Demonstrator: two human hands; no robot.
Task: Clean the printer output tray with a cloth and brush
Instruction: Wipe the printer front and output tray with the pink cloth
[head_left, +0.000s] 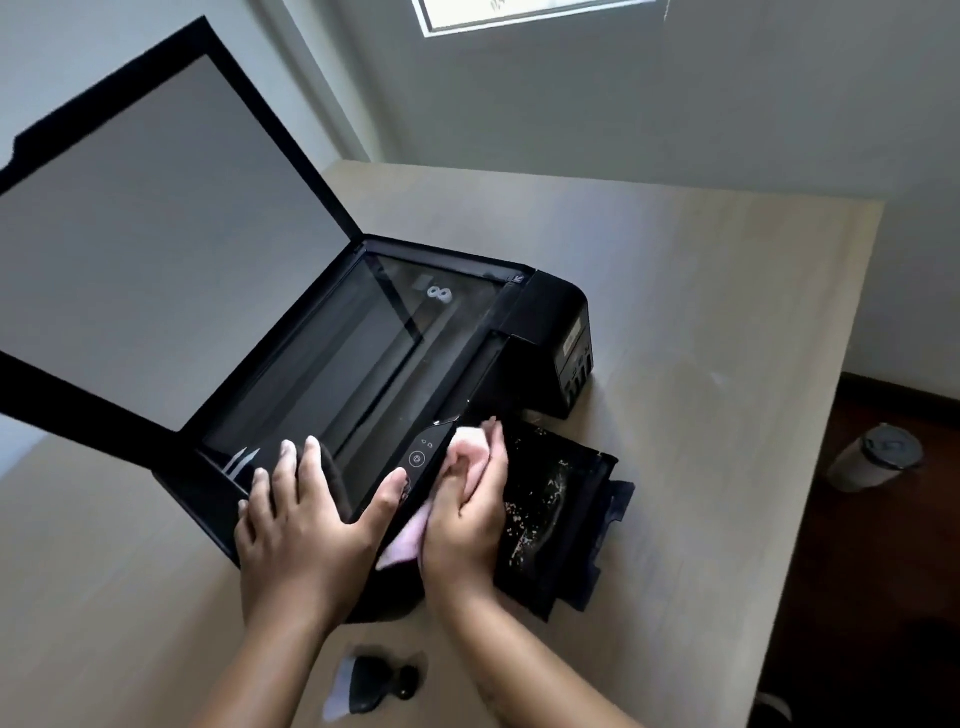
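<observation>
Two hands meet at the front of a black printer (540, 312), its lid (156, 234) raised, on our desk (701, 312). Our left hand (306, 514) lies flat, fingers spread, on the scanner glass (332, 374). Our right hand (467, 519) is curled round a pink cloth (467, 447) beside the control panel (423, 457), over the output tray (550, 519), which is speckled, perhaps with dust. The brush (374, 680) lies by the desk's near edge.

left hand (306, 525) lies flat, fingers spread; right hand (467, 522) grips the cloth (405, 548)
</observation>
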